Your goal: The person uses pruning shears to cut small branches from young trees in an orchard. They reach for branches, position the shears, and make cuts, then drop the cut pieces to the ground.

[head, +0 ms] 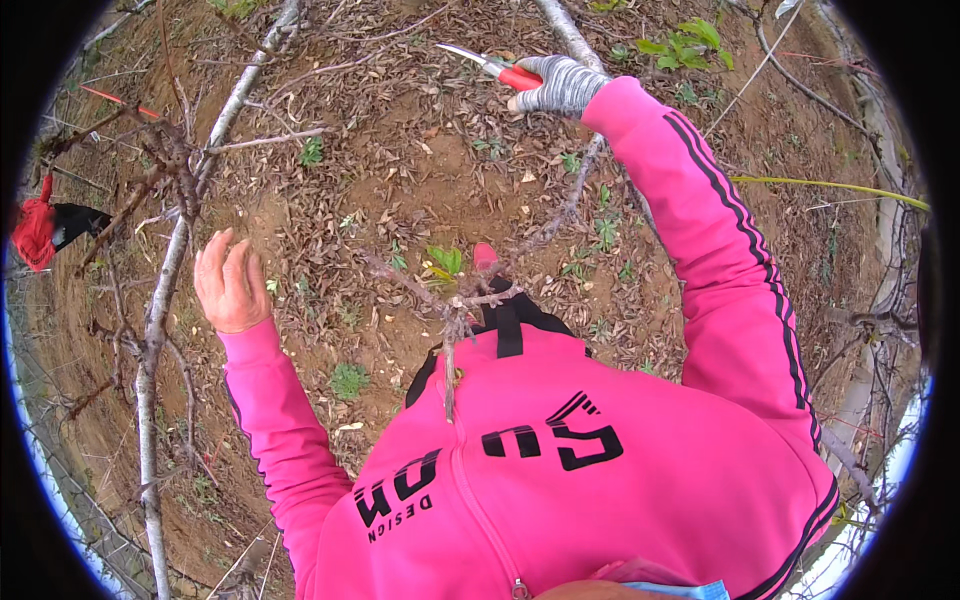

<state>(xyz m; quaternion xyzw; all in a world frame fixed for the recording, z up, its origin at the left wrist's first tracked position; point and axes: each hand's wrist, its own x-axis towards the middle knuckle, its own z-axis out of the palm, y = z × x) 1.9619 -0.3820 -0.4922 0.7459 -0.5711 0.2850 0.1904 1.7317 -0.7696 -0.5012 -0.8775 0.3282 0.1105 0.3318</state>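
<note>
My right hand [559, 86], in a grey striped knitted glove, grips red-handled pruning shears [495, 69]. Their pale metal blades point to the left, above leaf-strewn soil. Bare and partly spread, my left hand [231, 283] holds nothing. It is close to the right side of a pale tree branch [166, 289], apparently not touching it. Below my hands, a bare knobby branch [454, 304] with a cut-looking stub stands in front of my pink jacket [600, 480].
Another pale branch [566, 30] runs behind my right hand. Tangled twigs [176, 161] spread at the left. A person in red [36, 229] is at the far left. A yellow-green stem [832, 189] crosses at the right. Dry leaves and small weeds [349, 381] cover the ground.
</note>
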